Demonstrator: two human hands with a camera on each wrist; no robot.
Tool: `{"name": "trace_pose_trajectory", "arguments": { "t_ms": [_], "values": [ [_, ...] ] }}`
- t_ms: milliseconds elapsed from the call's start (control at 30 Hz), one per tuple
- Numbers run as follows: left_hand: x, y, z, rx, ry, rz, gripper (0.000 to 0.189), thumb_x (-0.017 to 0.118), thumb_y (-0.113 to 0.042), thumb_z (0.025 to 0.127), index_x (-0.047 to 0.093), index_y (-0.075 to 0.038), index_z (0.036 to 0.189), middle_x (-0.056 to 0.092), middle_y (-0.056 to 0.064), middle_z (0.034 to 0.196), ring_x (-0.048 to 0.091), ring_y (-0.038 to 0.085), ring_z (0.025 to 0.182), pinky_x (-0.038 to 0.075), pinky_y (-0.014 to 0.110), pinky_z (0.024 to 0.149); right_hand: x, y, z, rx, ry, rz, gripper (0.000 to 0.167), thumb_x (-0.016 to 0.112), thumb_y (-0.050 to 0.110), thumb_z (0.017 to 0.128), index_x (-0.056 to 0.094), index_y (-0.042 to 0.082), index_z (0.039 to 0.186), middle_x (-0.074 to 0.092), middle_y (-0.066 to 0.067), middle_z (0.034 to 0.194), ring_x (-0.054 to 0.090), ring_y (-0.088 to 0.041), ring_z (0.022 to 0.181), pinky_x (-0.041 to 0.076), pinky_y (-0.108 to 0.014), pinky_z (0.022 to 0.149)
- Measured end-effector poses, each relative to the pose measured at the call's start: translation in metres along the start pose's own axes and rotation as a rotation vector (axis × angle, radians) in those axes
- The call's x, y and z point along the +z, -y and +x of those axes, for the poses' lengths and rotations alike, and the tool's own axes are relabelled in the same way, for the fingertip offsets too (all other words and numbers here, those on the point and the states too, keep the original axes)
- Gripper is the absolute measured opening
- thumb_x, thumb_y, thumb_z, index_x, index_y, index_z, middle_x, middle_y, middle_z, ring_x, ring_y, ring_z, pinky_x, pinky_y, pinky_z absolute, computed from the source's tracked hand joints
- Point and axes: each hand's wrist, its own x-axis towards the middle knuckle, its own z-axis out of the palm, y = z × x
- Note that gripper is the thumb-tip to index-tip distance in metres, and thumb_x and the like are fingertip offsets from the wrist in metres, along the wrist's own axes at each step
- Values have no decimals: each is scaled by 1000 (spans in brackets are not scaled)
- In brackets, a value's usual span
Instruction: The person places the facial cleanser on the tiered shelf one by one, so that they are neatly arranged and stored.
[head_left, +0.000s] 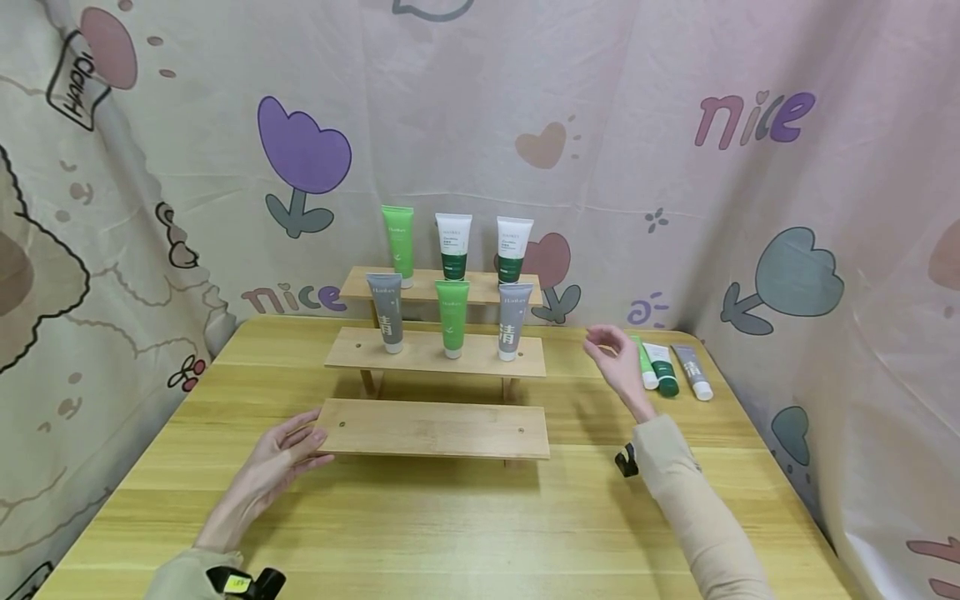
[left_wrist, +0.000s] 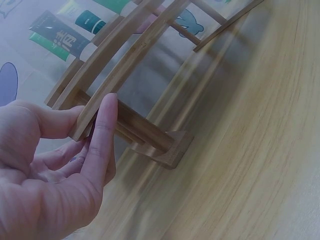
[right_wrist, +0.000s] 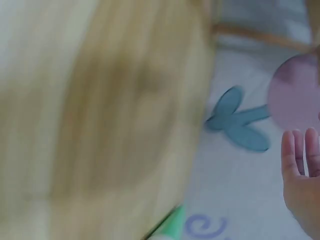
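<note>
A three-tier wooden display stand (head_left: 435,429) is on the table. At the lowest tier's left end, my left hand (head_left: 283,452) pinches the board between thumb and fingers, seen close in the left wrist view (left_wrist: 65,165). On the middle tier stand a dark grey tube (head_left: 386,310), a green tube (head_left: 453,317) and a lighter grey tube (head_left: 513,321). The top tier bears another green tube (head_left: 399,242) and two white-and-dark-green tubes (head_left: 453,242). My right hand (head_left: 617,362), holding nothing, is raised right of the stand, its fingers loosely bent.
Beside my right hand lie a green-and-white tube (head_left: 647,367), a white-and-dark-green tube (head_left: 663,371) and a grey tube (head_left: 693,372) near the table's right edge. A printed cloth (head_left: 450,108) hangs behind the wooden table (head_left: 420,533) and along both sides.
</note>
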Motion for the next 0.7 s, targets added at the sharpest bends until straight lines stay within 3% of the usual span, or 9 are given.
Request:
{"name": "trace_pose_trajectory", "arguments": {
  "t_ms": [133, 233, 367, 700],
  "values": [
    [0, 0, 0, -3, -2, 0, 77, 50, -13, 107, -3, 9, 157, -11, 41, 160, 53, -18, 103, 61, 20, 95, -14, -16, -2, 53, -18, -144, 27, 66, -3, 92, 62, -12, 117, 64, -32, 119, 61, -6, 97, 55, -5, 88],
    [0, 1, 0, -3, -3, 2, 77, 51, -13, 107, -3, 9, 157, -11, 40, 160, 53, -19, 103, 61, 20, 95, -23, -26, -4, 96, -25, -222, 29, 64, -4, 92, 61, -12, 119, 64, -32, 123, 63, -25, 108, 59, -25, 100],
    [0, 1, 0, -4, -2, 0, 77, 51, -13, 107, -4, 9, 157, -11, 40, 160, 52, -19, 103, 61, 21, 95, -35, -37, -7, 142, -22, -319, 36, 61, -4, 92, 58, -12, 127, 60, -33, 132, 57, -43, 124, 49, -49, 114],
    [0, 1, 0, 0, -3, 1, 77, 51, -13, 107, -3, 9, 157, -11, 41, 160, 52, -19, 103, 61, 20, 96, -56, -49, -18, 220, 67, -454, 54, 59, 8, 95, 45, -3, 146, 45, -30, 150, 39, -47, 140, 32, -62, 122]
  ]
}}
